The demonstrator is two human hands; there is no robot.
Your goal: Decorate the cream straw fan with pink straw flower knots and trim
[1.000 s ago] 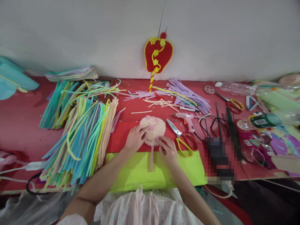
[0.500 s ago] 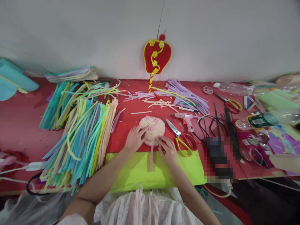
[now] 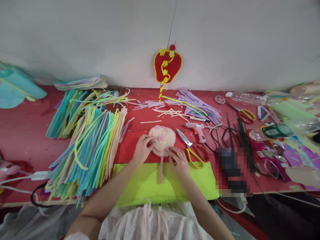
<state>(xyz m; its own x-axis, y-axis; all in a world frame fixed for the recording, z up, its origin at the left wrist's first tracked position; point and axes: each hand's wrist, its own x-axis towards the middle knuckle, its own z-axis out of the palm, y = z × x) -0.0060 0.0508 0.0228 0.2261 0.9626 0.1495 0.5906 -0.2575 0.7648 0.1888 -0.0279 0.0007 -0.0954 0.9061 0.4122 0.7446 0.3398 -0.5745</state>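
Long red table (image 3: 23, 123) is carrying everything. Thick bundle of fuzzy pastel stems (image 3: 92, 146) is lying left, presumably for easy reach. Flat lime-green sheet (image 3: 140, 186) is covering part of the near edge, possibly shielding it. Clear plastic bottle (image 3: 257, 135) is lying sideways at right. Red fan-shaped piece with yellow trim (image 3: 172, 68) is standing at the back, perhaps for viewing.

Round cream ribbed fan (image 3: 165, 142) is lying at centre, its thin pink handle (image 3: 161, 171) crossing onto the sheet. Left hand (image 3: 142, 150) is curling half-closed at the fan's left edge; right hand (image 3: 179, 158) is bending loosely, half-open, at its lower right, likely steadying it. Cannot tell whether either is gripping.

Red-and-yellow-handled metal scissors (image 3: 189, 144) and pink glue gun (image 3: 198, 128) are lying near the right hand, presumably handy. Small pink flowers (image 3: 160, 137) are dotting the fan.

Bottle's green label (image 3: 273, 131) is showing a white panel; print unreadable.
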